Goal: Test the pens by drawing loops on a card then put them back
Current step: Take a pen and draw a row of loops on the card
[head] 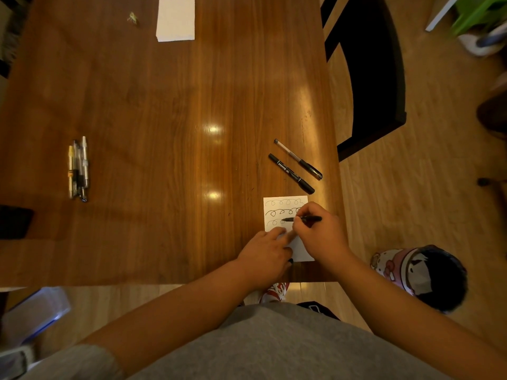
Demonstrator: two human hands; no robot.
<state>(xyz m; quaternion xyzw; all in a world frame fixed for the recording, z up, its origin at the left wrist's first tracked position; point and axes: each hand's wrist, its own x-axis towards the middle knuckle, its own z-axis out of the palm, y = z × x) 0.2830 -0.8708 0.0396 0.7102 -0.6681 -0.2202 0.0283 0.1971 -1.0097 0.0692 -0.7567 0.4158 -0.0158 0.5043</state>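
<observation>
A white card [277,207] lies near the table's front right edge, with two full rows of loops and a third row begun. My right hand [318,234] grips a black pen [300,219], its tip on the third row. My left hand [264,255] rests flat on the card's lower left part, fingers spread, and something small and dark shows under its palm. Just beyond the card lie a black marker [290,173] and a clear pen with a black cap [298,159]. A bundle of several pens [78,168] lies at the table's left.
A stack of white cards [175,19] lies at the far edge, with a small green scrap [132,18] beside it. A black chair [370,72] stands at the table's right side. A dark object [15,222] sits at the left edge. Slippers [417,272] are on the floor.
</observation>
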